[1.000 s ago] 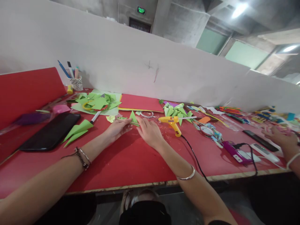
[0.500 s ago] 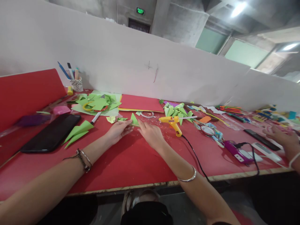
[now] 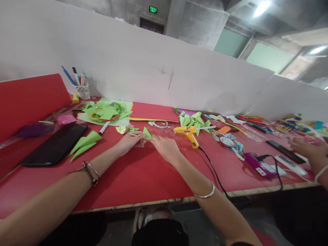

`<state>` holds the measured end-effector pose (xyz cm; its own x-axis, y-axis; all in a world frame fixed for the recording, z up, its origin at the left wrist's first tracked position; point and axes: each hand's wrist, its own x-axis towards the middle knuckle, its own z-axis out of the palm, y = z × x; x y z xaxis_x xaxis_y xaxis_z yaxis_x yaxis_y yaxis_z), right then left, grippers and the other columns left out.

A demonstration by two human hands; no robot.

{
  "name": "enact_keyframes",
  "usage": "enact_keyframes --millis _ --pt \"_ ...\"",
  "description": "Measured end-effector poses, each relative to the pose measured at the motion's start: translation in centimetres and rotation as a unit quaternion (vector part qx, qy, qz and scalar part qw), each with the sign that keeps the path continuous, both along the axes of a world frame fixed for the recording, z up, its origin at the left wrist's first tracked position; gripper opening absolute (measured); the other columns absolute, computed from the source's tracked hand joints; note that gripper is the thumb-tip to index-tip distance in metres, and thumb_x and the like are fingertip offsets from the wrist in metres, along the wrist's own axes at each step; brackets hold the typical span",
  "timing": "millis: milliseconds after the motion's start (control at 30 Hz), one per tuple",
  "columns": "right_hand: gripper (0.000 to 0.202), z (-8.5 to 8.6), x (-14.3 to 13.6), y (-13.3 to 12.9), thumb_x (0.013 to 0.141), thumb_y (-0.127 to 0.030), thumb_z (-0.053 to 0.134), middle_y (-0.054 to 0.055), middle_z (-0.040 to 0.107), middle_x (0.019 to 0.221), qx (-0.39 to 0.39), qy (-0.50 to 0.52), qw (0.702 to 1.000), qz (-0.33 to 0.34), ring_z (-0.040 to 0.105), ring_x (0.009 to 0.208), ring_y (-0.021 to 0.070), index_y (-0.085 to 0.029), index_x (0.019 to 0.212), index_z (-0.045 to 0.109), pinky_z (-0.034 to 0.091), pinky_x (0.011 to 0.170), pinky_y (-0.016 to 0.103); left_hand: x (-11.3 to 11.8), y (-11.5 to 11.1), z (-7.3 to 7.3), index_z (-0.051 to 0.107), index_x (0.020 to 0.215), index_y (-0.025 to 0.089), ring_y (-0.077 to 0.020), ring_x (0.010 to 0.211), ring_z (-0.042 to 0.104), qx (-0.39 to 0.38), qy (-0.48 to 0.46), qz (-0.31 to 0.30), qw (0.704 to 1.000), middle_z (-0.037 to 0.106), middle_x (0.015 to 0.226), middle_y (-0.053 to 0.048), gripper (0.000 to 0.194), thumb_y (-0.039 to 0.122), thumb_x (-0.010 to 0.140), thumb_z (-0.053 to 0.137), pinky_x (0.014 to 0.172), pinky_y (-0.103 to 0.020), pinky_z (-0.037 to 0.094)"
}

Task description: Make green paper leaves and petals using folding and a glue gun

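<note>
Left of the yellow glue gun (image 3: 189,132): one green paper piece (image 3: 147,132), left edge pinched by left hand (image 3: 128,141); right hand (image 3: 165,147) at right edge, fingers together, pinch indiscernible. Likely light, easily creased; edge hold advisable.

A craft workshop with concrete walls (image 3: 197,22): a red worktable (image 3: 120,188) holds a yellow glue gun (image 3: 189,132), with cut green paper (image 3: 109,112) far left, and beyond the white partition (image 3: 115,61) glows an exit sign (image 3: 153,9)
</note>
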<state>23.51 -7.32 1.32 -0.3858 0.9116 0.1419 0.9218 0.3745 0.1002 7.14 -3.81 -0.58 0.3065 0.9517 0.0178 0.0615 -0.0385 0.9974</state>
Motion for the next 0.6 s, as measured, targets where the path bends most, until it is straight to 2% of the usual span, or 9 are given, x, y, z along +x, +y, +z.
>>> enact_keyframes --millis 100,167,267,500,600 --pt "0.033 0.12 -0.01 -0.10 0.091 -0.035 0.026 0.009 0.063 0.094 -0.006 0.007 1.000 0.004 0.063 0.079 0.0211 -0.020 0.116 0.043 0.047 0.063 0.031 0.01 -0.05 0.04 0.059 0.063 0.014 -0.0073 0.047 0.050 -0.055 -0.019 -0.024 0.998 0.055 0.053 0.001 0.026 0.040 0.068 0.060 0.051 -0.021 0.047" --pt "0.033 0.22 -0.03 -0.16 0.091 -0.035 0.026 0.008 0.063 0.095 -0.005 0.011 1.000 0.009 0.063 0.079 0.0210 -0.020 0.116 0.043 0.046 0.063 0.031 0.13 -0.09 -0.04 0.062 0.064 0.014 -0.0075 0.049 0.051 -0.070 -0.026 -0.030 0.997 0.060 0.058 -0.002 0.026 0.039 0.065 0.063 0.052 -0.021 0.046" --pt "0.035 0.34 -0.08 -0.24 0.091 -0.035 0.026 0.008 0.063 0.096 -0.001 0.018 1.000 0.017 0.063 0.079 0.0219 -0.020 0.118 0.042 0.047 0.062 0.031 0.40 -0.14 -0.20 0.066 0.068 0.012 -0.0076 0.052 0.052 -0.062 -0.043 -0.015 0.997 0.064 0.066 -0.005 0.027 0.039 0.063 0.065 0.054 -0.020 0.044" --pt "0.041 0.27 -0.02 -0.13 0.091 -0.034 0.025 0.009 0.063 0.094 -0.010 0.020 1.000 0.009 0.061 0.079 0.0211 -0.020 0.130 0.030 0.045 0.063 0.030 0.58 -0.21 0.10 0.065 0.060 0.015 -0.0057 0.049 0.048 -0.066 -0.082 0.013 0.994 0.060 0.059 -0.001 0.021 0.035 0.064 0.066 0.051 -0.018 0.042" --pt "0.042 0.02 0.18 -0.03 0.091 -0.032 0.025 0.009 0.062 0.096 0.023 0.022 0.999 0.022 0.060 0.078 0.0193 -0.021 0.132 0.028 0.043 0.062 0.028 0.51 -0.10 0.16 0.063 0.061 0.014 -0.0053 0.048 0.048 -0.042 -0.077 0.020 0.996 0.060 0.058 -0.001 0.022 0.035 0.066 0.063 0.050 -0.017 0.043"
